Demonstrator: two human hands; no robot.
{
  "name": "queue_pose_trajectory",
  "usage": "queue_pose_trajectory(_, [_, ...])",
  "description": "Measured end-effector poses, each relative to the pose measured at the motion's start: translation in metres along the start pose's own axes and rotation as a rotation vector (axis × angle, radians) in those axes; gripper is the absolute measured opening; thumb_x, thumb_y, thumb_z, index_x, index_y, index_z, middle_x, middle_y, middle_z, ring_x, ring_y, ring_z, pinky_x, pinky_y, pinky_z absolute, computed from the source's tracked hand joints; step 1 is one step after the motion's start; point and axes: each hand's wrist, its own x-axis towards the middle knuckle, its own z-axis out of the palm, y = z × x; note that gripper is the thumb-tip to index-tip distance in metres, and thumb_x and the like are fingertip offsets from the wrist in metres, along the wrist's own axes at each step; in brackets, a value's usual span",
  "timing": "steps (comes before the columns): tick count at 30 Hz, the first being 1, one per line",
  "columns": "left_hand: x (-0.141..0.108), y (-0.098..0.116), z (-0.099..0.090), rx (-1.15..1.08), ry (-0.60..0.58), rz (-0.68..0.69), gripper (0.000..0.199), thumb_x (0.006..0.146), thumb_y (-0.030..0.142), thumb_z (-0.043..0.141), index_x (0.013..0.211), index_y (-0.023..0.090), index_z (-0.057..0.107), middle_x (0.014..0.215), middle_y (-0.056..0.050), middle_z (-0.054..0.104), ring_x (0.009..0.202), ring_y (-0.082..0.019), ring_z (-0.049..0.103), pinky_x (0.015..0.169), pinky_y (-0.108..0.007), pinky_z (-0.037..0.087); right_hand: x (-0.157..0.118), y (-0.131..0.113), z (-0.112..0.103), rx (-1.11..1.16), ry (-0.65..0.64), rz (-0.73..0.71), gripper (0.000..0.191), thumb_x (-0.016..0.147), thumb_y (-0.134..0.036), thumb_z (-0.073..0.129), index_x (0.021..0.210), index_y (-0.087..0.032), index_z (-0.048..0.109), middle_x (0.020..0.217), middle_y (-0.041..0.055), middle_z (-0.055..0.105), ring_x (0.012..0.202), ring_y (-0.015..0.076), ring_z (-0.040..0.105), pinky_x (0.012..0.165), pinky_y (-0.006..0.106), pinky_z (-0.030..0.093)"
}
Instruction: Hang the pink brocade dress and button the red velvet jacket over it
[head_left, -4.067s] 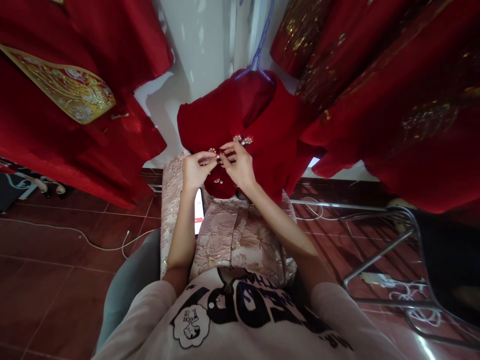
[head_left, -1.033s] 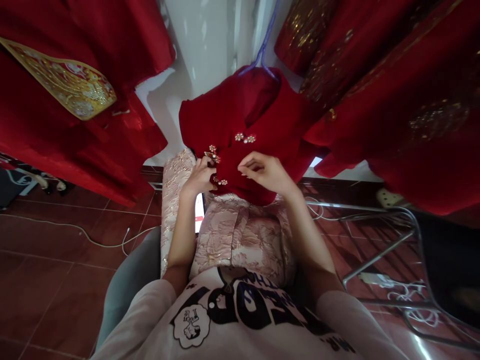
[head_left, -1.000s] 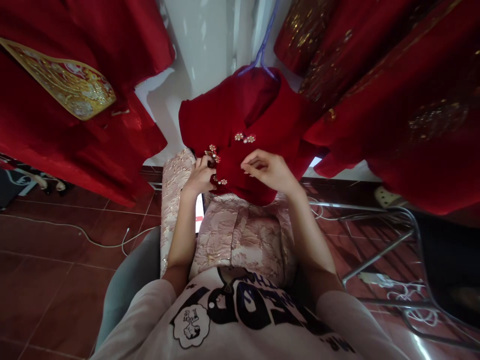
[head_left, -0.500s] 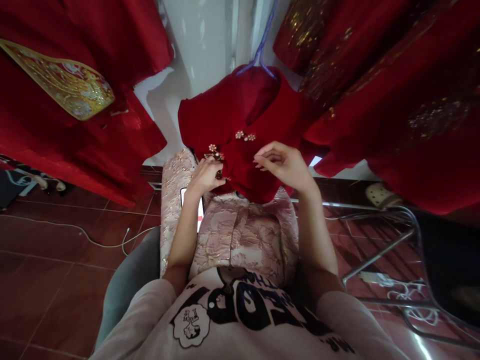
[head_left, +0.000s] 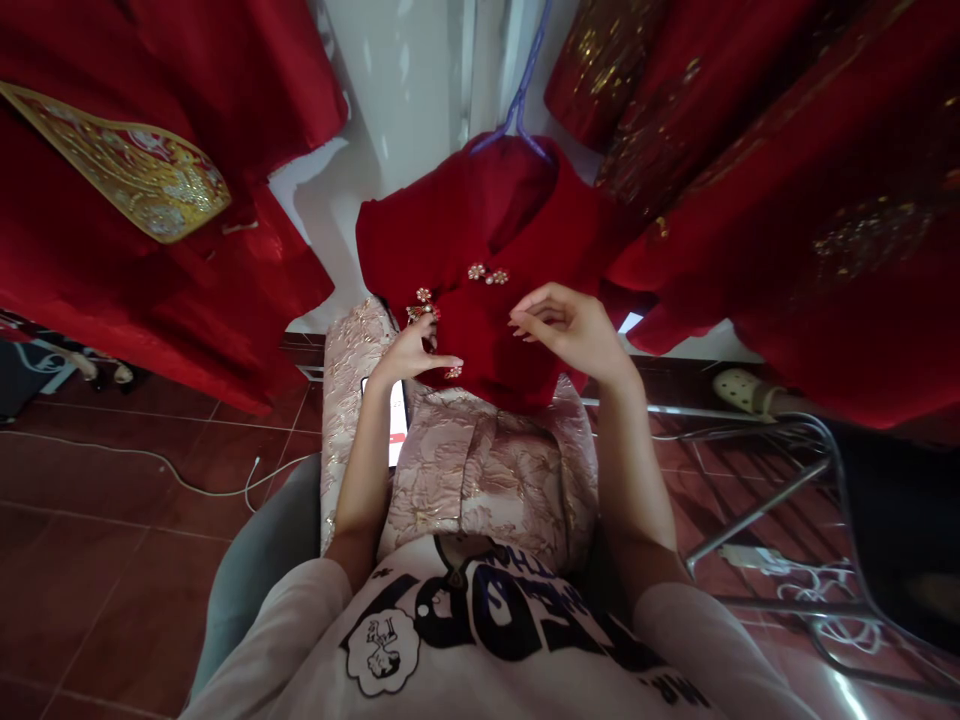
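Note:
A red garment (head_left: 420, 230) hangs from a purple hanger (head_left: 517, 110), its lower part resting over pink brocade fabric (head_left: 502, 460) on my lap. Beaded flower ornaments (head_left: 487, 274) sit at its middle. More flower ornaments (head_left: 424, 305) lie by the fingers of my left hand (head_left: 412, 358), which has thumb and fingers apart at the garment's left side. The thumb is beside a small beaded flower (head_left: 453, 372). My right hand (head_left: 566, 325) is over the garment's right side with thumb and fingertips pinched together; what they hold is too small to make out.
Red garments with gold decoration hang at the left (head_left: 172, 190) and right (head_left: 750, 220). A lit phone (head_left: 397, 430) lies beside my left forearm. A metal-framed chair (head_left: 832, 470), white cables (head_left: 847, 600) and a person's clog (head_left: 739, 390) are at the right.
My left hand has spread its thumb and fingers apart, uncovering the small flower near the thumb. The clog at the right has shifted left. My right hand has hardly moved.

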Motion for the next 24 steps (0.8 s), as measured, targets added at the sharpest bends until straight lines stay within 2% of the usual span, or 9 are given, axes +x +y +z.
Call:
queue_pose_trajectory(1, [0.001,0.000,0.000,-0.088,0.028,-0.029,0.065,0.065,0.037,0.089,0.121,0.017,0.060,0.126,-0.012,0.070,0.116,-0.024,0.066,0.095,-0.032,0.054,0.000,0.000,0.000,-0.003,-0.004,-0.001,0.035,0.084,-0.054,0.074,0.088,-0.021,0.065,0.085,0.0031,0.073,0.075,0.0153,0.072,0.068,0.031,0.060])
queue_pose_trajectory(3, [0.004,0.001,0.000,-0.243,0.118,-0.118,0.054,0.076,0.041,0.081,0.120,0.017,0.060,0.132,-0.013,0.068,0.123,-0.022,0.065,0.099,-0.030,0.054,0.000,0.000,0.001,-0.013,-0.015,-0.002,0.037,0.083,-0.056,0.074,0.088,-0.021,0.065,0.084,0.0029,0.073,0.074,0.0153,0.072,0.068,0.031,0.060])
queue_pose_trajectory(5, [0.007,0.002,-0.001,-0.383,0.208,-0.207,0.039,0.091,0.043,0.066,0.119,0.017,0.061,0.131,-0.013,0.069,0.122,-0.020,0.066,0.100,-0.028,0.054,0.000,-0.001,0.001,-0.019,-0.020,0.000,0.038,0.083,-0.057,0.074,0.088,-0.021,0.065,0.084,0.0026,0.073,0.075,0.0152,0.072,0.069,0.031,0.060])
queue_pose_trajectory(8, [0.011,0.004,-0.003,-0.523,0.263,-0.256,0.034,0.102,0.039,0.050,0.123,0.016,0.062,0.126,-0.015,0.072,0.118,-0.019,0.070,0.101,-0.029,0.056,0.000,0.000,0.002,-0.015,-0.021,0.008,0.037,0.083,-0.056,0.074,0.088,-0.021,0.065,0.084,0.0026,0.073,0.075,0.0151,0.072,0.070,0.031,0.060])
queue_pose_trajectory(12, [0.011,0.003,-0.004,-0.534,0.303,-0.241,0.030,0.100,0.030,0.053,0.125,0.016,0.064,0.130,-0.013,0.072,0.119,-0.018,0.069,0.102,-0.031,0.057,0.000,0.001,0.002,-0.010,-0.030,0.009,0.034,0.084,-0.053,0.074,0.088,-0.021,0.065,0.083,0.0027,0.072,0.075,0.0149,0.071,0.070,0.031,0.060])
queue_pose_trajectory(15, [0.010,0.001,-0.004,-0.426,0.298,-0.279,0.029,0.100,0.031,0.054,0.124,0.019,0.065,0.129,-0.010,0.072,0.111,-0.014,0.070,0.094,-0.026,0.059,0.000,0.002,0.002,-0.009,-0.033,0.009,0.036,0.084,-0.054,0.074,0.088,-0.020,0.064,0.083,0.0026,0.072,0.075,0.0147,0.071,0.070,0.030,0.060])
queue_pose_trajectory(18, [0.012,0.000,-0.002,-0.314,0.345,-0.293,0.022,0.096,0.035,0.061,0.109,0.020,0.069,0.120,-0.008,0.075,0.100,-0.012,0.072,0.080,-0.020,0.059,0.000,0.003,0.002,-0.013,-0.041,0.011,0.037,0.084,-0.055,0.074,0.088,-0.020,0.065,0.081,0.0025,0.072,0.074,0.0145,0.071,0.069,0.030,0.060])
queue_pose_trajectory(21, [0.014,0.001,0.001,-0.295,0.430,-0.288,0.017,0.090,0.034,0.069,0.094,0.018,0.067,0.112,-0.006,0.076,0.100,-0.014,0.072,0.073,-0.019,0.058,0.000,0.004,0.003,-0.024,-0.047,0.014,0.035,0.084,-0.054,0.074,0.088,-0.020,0.065,0.080,0.0018,0.071,0.073,0.0144,0.071,0.068,0.030,0.060])
queue_pose_trajectory(24, [0.013,0.007,0.002,-0.343,0.440,-0.296,0.024,0.093,0.039,0.066,0.101,0.016,0.067,0.111,-0.009,0.076,0.101,-0.016,0.072,0.075,-0.022,0.058,0.000,0.004,0.002,-0.022,-0.050,0.014,0.033,0.085,-0.052,0.074,0.088,-0.020,0.065,0.080,0.0020,0.071,0.073,0.0142,0.071,0.069,0.030,0.060])
